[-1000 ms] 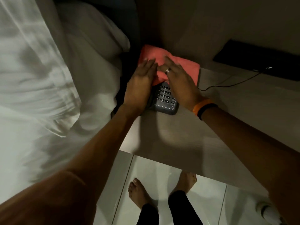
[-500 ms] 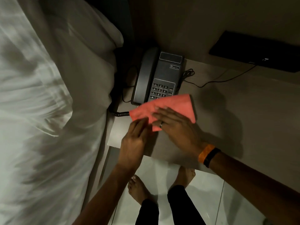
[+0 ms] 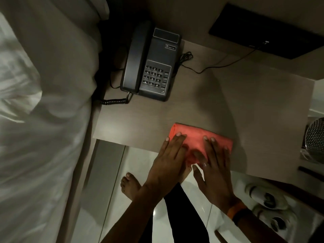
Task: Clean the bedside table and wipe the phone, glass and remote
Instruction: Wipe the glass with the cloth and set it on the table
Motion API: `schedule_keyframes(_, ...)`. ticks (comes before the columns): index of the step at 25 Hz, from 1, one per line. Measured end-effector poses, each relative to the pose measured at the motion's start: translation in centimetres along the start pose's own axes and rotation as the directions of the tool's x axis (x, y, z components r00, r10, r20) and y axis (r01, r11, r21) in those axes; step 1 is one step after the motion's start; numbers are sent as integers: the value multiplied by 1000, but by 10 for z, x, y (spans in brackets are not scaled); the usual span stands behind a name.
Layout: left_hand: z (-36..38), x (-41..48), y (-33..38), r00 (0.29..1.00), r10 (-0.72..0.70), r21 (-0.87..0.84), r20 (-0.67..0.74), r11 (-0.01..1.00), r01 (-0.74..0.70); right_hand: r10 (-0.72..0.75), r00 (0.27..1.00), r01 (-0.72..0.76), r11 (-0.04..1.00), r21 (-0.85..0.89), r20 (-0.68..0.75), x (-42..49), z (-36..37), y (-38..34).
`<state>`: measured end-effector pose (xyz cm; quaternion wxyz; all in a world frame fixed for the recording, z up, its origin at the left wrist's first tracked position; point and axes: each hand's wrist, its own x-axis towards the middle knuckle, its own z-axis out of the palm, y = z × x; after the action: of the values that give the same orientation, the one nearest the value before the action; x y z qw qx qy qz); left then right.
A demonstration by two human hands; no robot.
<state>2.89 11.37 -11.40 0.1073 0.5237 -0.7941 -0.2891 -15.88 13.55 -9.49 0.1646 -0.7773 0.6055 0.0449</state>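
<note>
both hands lie flat on the folded red cloth (image 3: pixel 199 140) at the front edge of the bench (image 3: pixel 228 102) — the left hand (image 3: pixel 168 162) on its left part, the right hand (image 3: pixel 214 168) on its right part. the grip of each hand is spread, fingers straight and pressing down, pinching nothing. i judge the step in hand is wiping the bench surface itself, near its front edge. the desk phone (image 3: pixel 154 65) sits at the back left corner, handset on its cradle, well apart from the cloth. the next move probably needs a sweep over the bare area to the right, with care for the thin black cable (image 3: pixel 219 64) behind the phone. count — one cloth, one phone, two hands, one wire bin (image 3: pixel 314 137) at the right edge. no glass and no remote are visible here
</note>
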Motion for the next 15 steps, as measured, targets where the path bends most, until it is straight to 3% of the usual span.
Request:
schedule_keyframes(3, -30, -3, 3, 978, -142, -43, -152, 990, 137, 22, 995, -8, 989, 145, -93, 34, -19, -39)
schedule_keyframes(6, -100, -21, -13, 836, -326, -97, -441, 943, 317, -156, 967, 182, 976, 118, -202, 82, -54, -116)
schedule_keyframes(9, -187, -67, -42, 620, -471, -154, -627, 856, 494, -351, 858, 444, 874, 200, -374, 122, -94, -218)
schedule_keyframes(12, -260, -146, -73, 353, -527, -248, -773, 763, 597, -483, 721, 675, 651, 347, -498, 133, -122, -336)
schedule_keyframes(15, -305, -232, -107, 28, -526, -365, -850, 627, 689, -578, 698, 712, 498, 495, -423, 132, -123, -444)
